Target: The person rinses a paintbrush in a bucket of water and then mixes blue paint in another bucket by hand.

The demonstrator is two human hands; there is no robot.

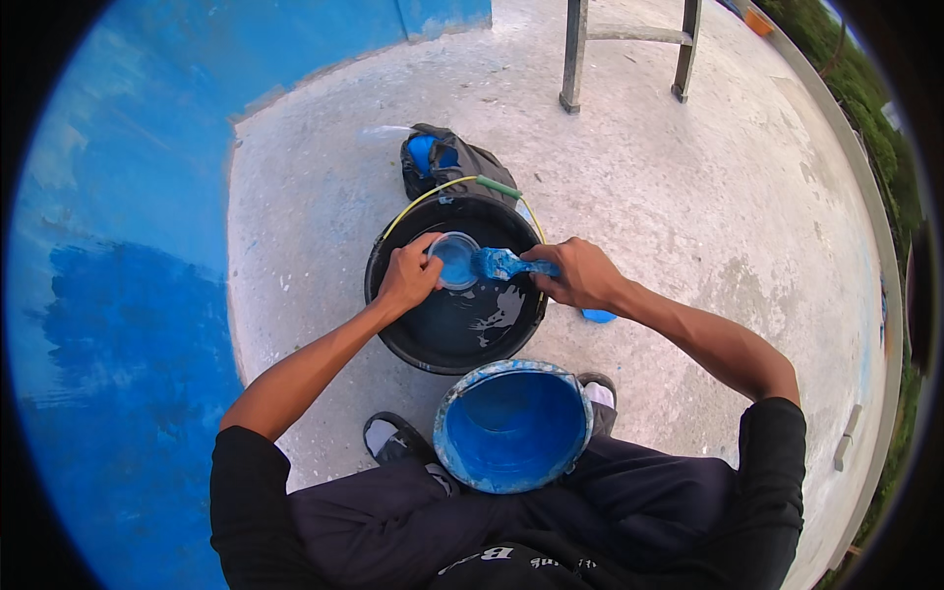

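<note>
Over a black bucket (433, 339) with dark liquid in it, my left hand (409, 273) grips the rim of a small clear plastic cup (456, 275) stained blue inside. My right hand (580, 273) is closed around the handle of a paintbrush (501, 264) coated in blue paint. The bristles point left and meet the cup's right edge; whether they reach inside it I cannot tell. Closer to me, between my legs, a paint-smeared pail (511, 433) shows a blue inside. The black bucket's yellow wire handle (418, 202) with a green grip leans to the far side.
Behind the bucket lies a black plastic bag (472, 162) with something blue in it. On the left rises a wall (128, 324) partly covered in darker blue. Wooden legs (575, 59) joined by a crossbar stand far right. A blue object (598, 316) lies under my right wrist.
</note>
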